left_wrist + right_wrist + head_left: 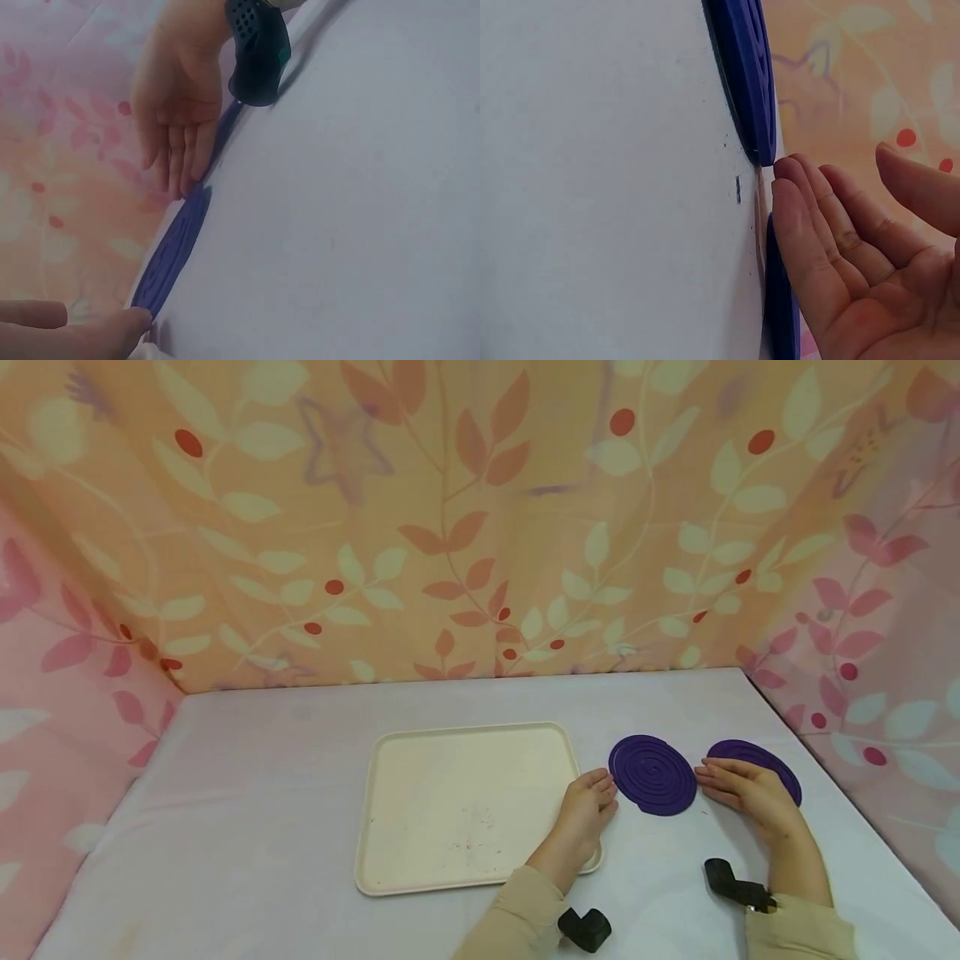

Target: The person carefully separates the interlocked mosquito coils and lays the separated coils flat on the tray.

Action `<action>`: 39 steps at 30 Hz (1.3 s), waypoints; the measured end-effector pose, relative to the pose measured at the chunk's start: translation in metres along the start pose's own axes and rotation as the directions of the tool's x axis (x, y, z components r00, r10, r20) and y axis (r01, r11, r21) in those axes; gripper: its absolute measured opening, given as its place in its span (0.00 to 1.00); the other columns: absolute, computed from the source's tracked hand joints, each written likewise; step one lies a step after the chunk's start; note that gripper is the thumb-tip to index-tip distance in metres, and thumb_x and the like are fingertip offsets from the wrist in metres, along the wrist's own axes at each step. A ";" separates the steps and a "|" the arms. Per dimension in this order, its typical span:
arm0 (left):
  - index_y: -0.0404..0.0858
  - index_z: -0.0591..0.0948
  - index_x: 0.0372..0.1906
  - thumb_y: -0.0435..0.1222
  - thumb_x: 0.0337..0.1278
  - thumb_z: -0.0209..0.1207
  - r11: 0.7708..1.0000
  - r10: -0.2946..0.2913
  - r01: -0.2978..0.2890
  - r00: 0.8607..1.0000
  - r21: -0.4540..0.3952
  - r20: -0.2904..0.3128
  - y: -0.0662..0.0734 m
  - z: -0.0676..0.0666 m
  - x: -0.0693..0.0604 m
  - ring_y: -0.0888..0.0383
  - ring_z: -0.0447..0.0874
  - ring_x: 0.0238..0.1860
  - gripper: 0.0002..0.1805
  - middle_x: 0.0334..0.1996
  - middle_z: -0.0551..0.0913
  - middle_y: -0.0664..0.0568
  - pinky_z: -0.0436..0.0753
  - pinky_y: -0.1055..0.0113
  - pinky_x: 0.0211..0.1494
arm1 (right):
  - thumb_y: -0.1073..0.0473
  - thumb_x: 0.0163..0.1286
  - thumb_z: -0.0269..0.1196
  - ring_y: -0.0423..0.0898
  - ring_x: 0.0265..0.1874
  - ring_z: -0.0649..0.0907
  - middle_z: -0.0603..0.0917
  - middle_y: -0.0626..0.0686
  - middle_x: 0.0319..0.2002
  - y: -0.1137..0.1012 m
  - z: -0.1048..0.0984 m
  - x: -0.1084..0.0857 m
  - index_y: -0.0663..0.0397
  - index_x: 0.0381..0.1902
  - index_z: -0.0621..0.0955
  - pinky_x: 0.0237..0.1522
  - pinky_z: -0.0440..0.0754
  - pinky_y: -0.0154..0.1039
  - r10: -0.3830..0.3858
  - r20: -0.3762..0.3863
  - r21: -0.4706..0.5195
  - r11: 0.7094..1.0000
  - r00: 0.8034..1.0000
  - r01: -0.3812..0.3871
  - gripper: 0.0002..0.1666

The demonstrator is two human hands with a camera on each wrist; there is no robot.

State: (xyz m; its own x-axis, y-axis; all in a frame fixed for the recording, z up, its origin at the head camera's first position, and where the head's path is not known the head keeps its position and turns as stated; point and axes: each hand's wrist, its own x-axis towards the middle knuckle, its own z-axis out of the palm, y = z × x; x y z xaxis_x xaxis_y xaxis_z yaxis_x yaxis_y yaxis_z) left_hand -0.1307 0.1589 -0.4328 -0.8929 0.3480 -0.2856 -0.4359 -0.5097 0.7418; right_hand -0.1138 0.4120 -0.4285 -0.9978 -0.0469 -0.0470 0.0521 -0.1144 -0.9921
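Observation:
A flat purple spiral disc point(652, 774) lies on the white table between my two hands. My left hand point(588, 814) is at its left edge, fingers extended; in the left wrist view its fingertips point(141, 319) meet the rim. On the other side is my right hand point(757, 797), with mostly straight fingers and palm facing the disc. Its fingertips point(781, 176) are right by the rim, and I cannot tell whether they touch. A second purple spiral disc point(750, 750) lies farther right, partly hidden behind the right hand.
A cream rectangular tray point(420, 810) with small dark specks stands left of the discs, its right side partly under my left forearm. Purple crumbs point(738, 189) dot the white tabletop point(255, 810). Floral curtains point(480, 527) close off the back and sides.

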 end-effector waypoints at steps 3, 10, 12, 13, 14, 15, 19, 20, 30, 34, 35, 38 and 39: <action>0.16 0.57 0.64 0.18 0.61 0.41 0.999 0.006 -0.006 1.000 -0.036 0.005 -0.005 -0.003 -0.003 0.35 0.56 0.67 0.25 0.64 0.60 0.25 0.57 0.46 0.69 | 0.70 0.72 0.49 0.40 0.40 0.84 0.86 0.48 0.39 0.004 0.000 -0.001 0.47 0.40 0.83 0.42 0.82 0.31 0.003 0.027 0.023 1.000 1.000 -0.003 0.17; 0.15 0.51 0.65 0.17 0.56 0.40 0.998 0.017 -0.012 0.997 -0.065 0.078 -0.010 -0.005 -0.007 0.34 0.51 0.68 0.29 0.66 0.54 0.24 0.53 0.44 0.69 | 0.68 0.73 0.50 0.39 0.41 0.84 0.85 0.46 0.41 0.006 0.001 -0.006 0.46 0.42 0.80 0.42 0.82 0.30 0.002 0.020 0.013 1.000 1.000 -0.003 0.14; 0.15 0.50 0.65 0.17 0.57 0.39 0.997 0.017 -0.011 0.995 -0.071 0.095 -0.011 -0.004 -0.007 0.33 0.49 0.69 0.30 0.66 0.53 0.24 0.52 0.43 0.69 | 0.68 0.73 0.50 0.39 0.41 0.84 0.85 0.46 0.41 0.006 0.001 -0.007 0.46 0.42 0.80 0.42 0.81 0.30 -0.011 0.020 0.010 1.000 1.000 0.011 0.14; 0.15 0.50 0.66 0.17 0.57 0.39 0.997 0.017 -0.010 0.995 -0.070 0.101 -0.011 -0.004 -0.007 0.33 0.48 0.69 0.30 0.66 0.52 0.24 0.51 0.43 0.69 | 0.68 0.73 0.50 0.40 0.41 0.84 0.85 0.46 0.41 0.006 0.001 -0.007 0.46 0.42 0.80 0.42 0.81 0.30 -0.017 0.022 0.009 1.000 1.000 0.017 0.14; 0.16 0.49 0.66 0.18 0.58 0.39 0.997 0.016 -0.009 0.994 -0.073 0.105 -0.010 -0.004 -0.007 0.33 0.48 0.69 0.30 0.66 0.52 0.24 0.51 0.42 0.69 | 0.68 0.73 0.50 0.39 0.41 0.84 0.85 0.46 0.41 0.006 0.001 -0.007 0.46 0.42 0.81 0.42 0.81 0.30 -0.021 0.024 0.006 1.000 0.999 0.021 0.15; 0.16 0.49 0.66 0.18 0.59 0.40 0.997 0.016 -0.008 0.994 -0.075 0.107 -0.010 -0.003 -0.007 0.33 0.48 0.69 0.29 0.66 0.53 0.24 0.50 0.42 0.69 | 0.68 0.73 0.50 0.39 0.41 0.84 0.85 0.46 0.41 0.006 0.000 -0.007 0.46 0.42 0.81 0.42 0.81 0.30 -0.024 0.026 0.004 1.000 0.999 0.024 0.15; 0.16 0.48 0.66 0.20 0.61 0.41 0.996 0.015 -0.005 0.994 -0.086 0.113 -0.009 -0.004 -0.007 0.33 0.48 0.69 0.30 0.65 0.55 0.25 0.50 0.41 0.69 | 0.68 0.73 0.51 0.38 0.40 0.84 0.85 0.45 0.40 0.004 0.000 -0.005 0.45 0.41 0.81 0.42 0.81 0.29 -0.018 0.020 -0.009 1.000 1.000 0.018 0.15; 0.16 0.47 0.66 0.20 0.61 0.42 0.996 0.014 -0.004 0.994 -0.091 0.113 -0.009 -0.004 -0.007 0.34 0.49 0.69 0.30 0.65 0.56 0.25 0.50 0.41 0.69 | 0.68 0.72 0.51 0.38 0.40 0.84 0.85 0.45 0.40 0.004 0.000 -0.005 0.45 0.41 0.81 0.42 0.81 0.29 -0.015 0.017 -0.013 1.000 1.000 0.015 0.15; 0.17 0.44 0.67 0.19 0.57 0.45 0.994 0.024 -0.015 0.996 -0.111 0.084 -0.010 0.000 -0.006 0.34 0.55 0.67 0.35 0.66 0.53 0.24 0.59 0.43 0.68 | 0.73 0.71 0.50 0.38 0.40 0.84 0.85 0.46 0.39 0.002 0.001 -0.003 0.46 0.41 0.82 0.41 0.82 0.30 0.012 -0.001 0.007 1.000 1.000 -0.012 0.19; 0.17 0.44 0.67 0.17 0.56 0.45 0.995 0.022 -0.014 0.997 -0.100 0.076 -0.010 0.000 -0.006 0.35 0.60 0.64 0.35 0.66 0.52 0.23 0.63 0.46 0.66 | 0.76 0.69 0.49 0.37 0.40 0.84 0.85 0.46 0.39 0.003 0.001 -0.002 0.47 0.40 0.83 0.40 0.82 0.30 0.001 -0.011 0.033 0.999 1.000 -0.001 0.22; 0.17 0.44 0.67 0.17 0.56 0.45 0.996 0.020 -0.013 0.997 -0.094 0.077 -0.010 -0.001 -0.006 0.35 0.61 0.64 0.35 0.65 0.53 0.23 0.63 0.46 0.66 | 0.77 0.69 0.49 0.37 0.40 0.84 0.85 0.46 0.38 0.003 0.001 -0.002 0.47 0.40 0.84 0.40 0.82 0.30 0.000 -0.016 0.038 0.999 1.000 0.001 0.23; 0.16 0.45 0.67 0.18 0.56 0.45 0.998 0.010 -0.004 0.997 -0.069 0.081 -0.010 -0.001 -0.005 0.36 0.59 0.65 0.35 0.64 0.56 0.24 0.62 0.47 0.67 | 0.79 0.67 0.50 0.36 0.39 0.84 0.86 0.46 0.38 0.004 0.000 -0.002 0.48 0.38 0.85 0.39 0.82 0.30 0.001 -0.040 0.049 0.999 0.999 0.001 0.23; 0.16 0.46 0.66 0.18 0.56 0.45 0.998 0.005 0.000 0.997 -0.064 0.081 -0.010 -0.001 -0.005 0.36 0.59 0.65 0.34 0.64 0.57 0.24 0.62 0.47 0.67 | 0.79 0.67 0.50 0.36 0.39 0.84 0.86 0.46 0.37 0.004 0.000 -0.002 0.48 0.38 0.85 0.39 0.82 0.30 0.002 -0.049 0.048 0.999 0.999 0.000 0.23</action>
State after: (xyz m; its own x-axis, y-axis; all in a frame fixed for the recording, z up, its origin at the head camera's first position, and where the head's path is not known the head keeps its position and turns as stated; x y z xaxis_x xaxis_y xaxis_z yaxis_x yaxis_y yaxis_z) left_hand -0.1219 0.1611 -0.4393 -0.8832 0.4081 -0.2312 -0.4419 -0.5588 0.7018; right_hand -0.1118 0.4116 -0.4321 -0.9985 0.0016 -0.0545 0.0535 -0.1614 -0.9854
